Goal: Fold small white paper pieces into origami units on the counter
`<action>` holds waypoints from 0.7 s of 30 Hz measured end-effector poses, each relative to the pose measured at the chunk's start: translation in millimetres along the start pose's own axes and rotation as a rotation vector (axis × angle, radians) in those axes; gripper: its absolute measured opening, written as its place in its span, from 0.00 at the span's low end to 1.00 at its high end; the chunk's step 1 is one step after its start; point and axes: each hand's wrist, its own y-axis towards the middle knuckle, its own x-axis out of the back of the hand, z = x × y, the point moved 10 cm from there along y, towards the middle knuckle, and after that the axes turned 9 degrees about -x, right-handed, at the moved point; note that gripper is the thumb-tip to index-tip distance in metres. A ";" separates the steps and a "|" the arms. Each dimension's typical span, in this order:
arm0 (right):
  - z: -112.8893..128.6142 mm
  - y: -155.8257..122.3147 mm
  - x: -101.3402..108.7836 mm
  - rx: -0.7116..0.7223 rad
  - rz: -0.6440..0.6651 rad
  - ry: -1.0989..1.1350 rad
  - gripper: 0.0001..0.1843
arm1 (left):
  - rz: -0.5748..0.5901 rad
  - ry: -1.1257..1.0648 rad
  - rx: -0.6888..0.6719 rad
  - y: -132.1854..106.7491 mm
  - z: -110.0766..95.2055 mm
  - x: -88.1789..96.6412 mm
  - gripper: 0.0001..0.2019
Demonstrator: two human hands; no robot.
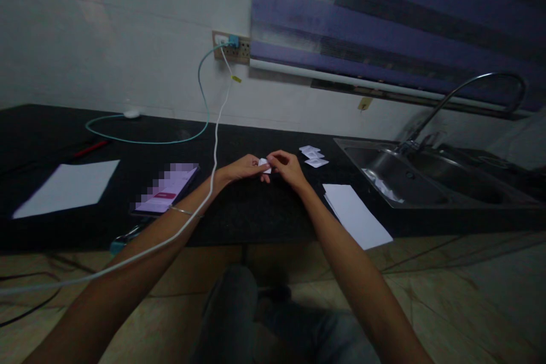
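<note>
Above the middle of the black countertop [256, 216], a small folded piece of white paper [264, 165] sits between my hands. My left hand [246, 167] pinches it with the thumb laid along its near side. The fingers of my right hand [286, 166] are closed at its right edge. Just right of my right hand lie several small folded paper pieces [314, 156]. A stack of white paper sheets [357, 213] rests beside my right forearm.
To the left are a phone [170, 187] with a lit screen, a white sheet [70, 186] and a red pen-like object [90, 149]. A white cable [215, 142] runs from the wall socket [232, 46] across my left forearm. At right is a metal sink [379, 176] with a curved faucet [452, 94].
</note>
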 end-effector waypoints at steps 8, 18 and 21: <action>0.3 1.0 1.2 0.049 -0.014 -0.003 0.13 | 0.007 -0.039 0.051 -4.2 -16.7 -2.5 0.24; 0.3 1.6 4.4 0.057 -0.050 0.014 0.13 | 0.089 -0.166 0.066 -5.9 -18.4 -12.4 0.21; 2.7 0.8 11.4 0.061 -0.110 0.028 0.14 | 0.060 -0.091 0.057 -4.2 -16.6 -9.0 0.25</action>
